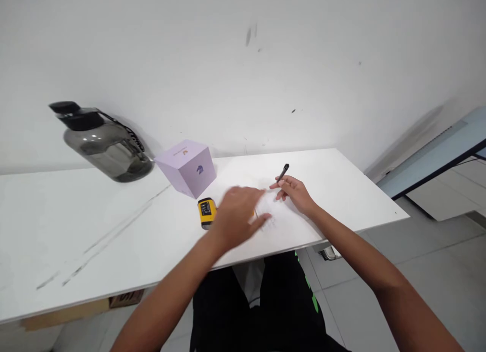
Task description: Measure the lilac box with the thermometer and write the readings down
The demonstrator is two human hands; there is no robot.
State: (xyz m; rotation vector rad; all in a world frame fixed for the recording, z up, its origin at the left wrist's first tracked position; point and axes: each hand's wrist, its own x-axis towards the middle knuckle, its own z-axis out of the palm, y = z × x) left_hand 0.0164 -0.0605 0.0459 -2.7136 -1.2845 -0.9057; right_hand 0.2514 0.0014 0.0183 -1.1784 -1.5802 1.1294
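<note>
My right hand point(294, 192) is closed around a black pen point(283, 172), whose upper end points up and away from me. My left hand point(237, 212) is slightly blurred, palm down low over the tabletop, with thumb and fingers apart. A small yellow patch point(251, 215) shows between its thumb and fingers; most of it is hidden under the hand. Just left of that hand lies a yellow and black tape measure point(206, 213) with a dark label, partly covered by the wrist. Faint scribbled marks show on the white surface between my hands.
The white table point(152, 245) stands against a wall. Behind the tape measure sits a lilac box point(188, 167). A large grey translucent bottle point(108, 144) with a black lid stands at the back left. A light-blue panel point(436, 154) is off to the right.
</note>
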